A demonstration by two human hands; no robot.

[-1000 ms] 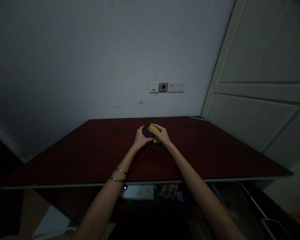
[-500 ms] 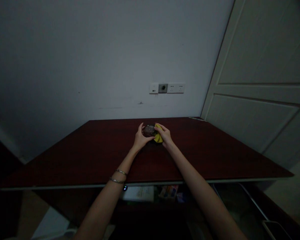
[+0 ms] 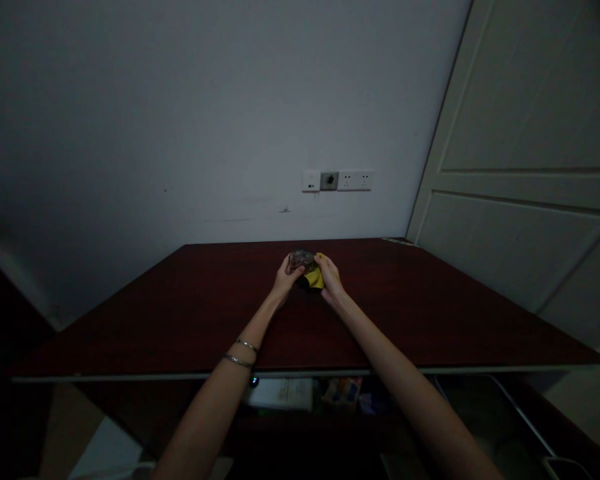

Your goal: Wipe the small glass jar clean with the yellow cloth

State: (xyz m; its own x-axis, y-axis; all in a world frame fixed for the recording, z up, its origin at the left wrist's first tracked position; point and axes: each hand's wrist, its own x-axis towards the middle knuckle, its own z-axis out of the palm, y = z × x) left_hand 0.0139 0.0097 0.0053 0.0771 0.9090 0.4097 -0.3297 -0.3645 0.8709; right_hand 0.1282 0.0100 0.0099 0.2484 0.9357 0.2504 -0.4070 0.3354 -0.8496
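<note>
A round, see-through glass-like object [image 3: 303, 258] is held above the middle of the dark red table; dim light hides its exact kind. My left hand [image 3: 284, 275] is closed around its left side, with the thumb across the near side. A yellow cloth [image 3: 315, 279] with a dark part at its lower left hangs against the object's right and near side. My right hand [image 3: 331, 276] pinches the cloth and presses it to the object's right edge. Its fingertips behind the cloth are partly hidden.
The dark red table [image 3: 220, 307] reaches back to a pale wall with a row of sockets [image 3: 347, 181]. A panelled white door [image 3: 520, 180] stands on the right. Beneath the tabletop's front edge lie a white box [image 3: 283, 393] and several small packets [image 3: 343, 392].
My left hand has shifted its hold, its fingers now closer around the glass-like object. The object has tilted, and the cloth now hangs lower and further left. The view has moved slightly.
</note>
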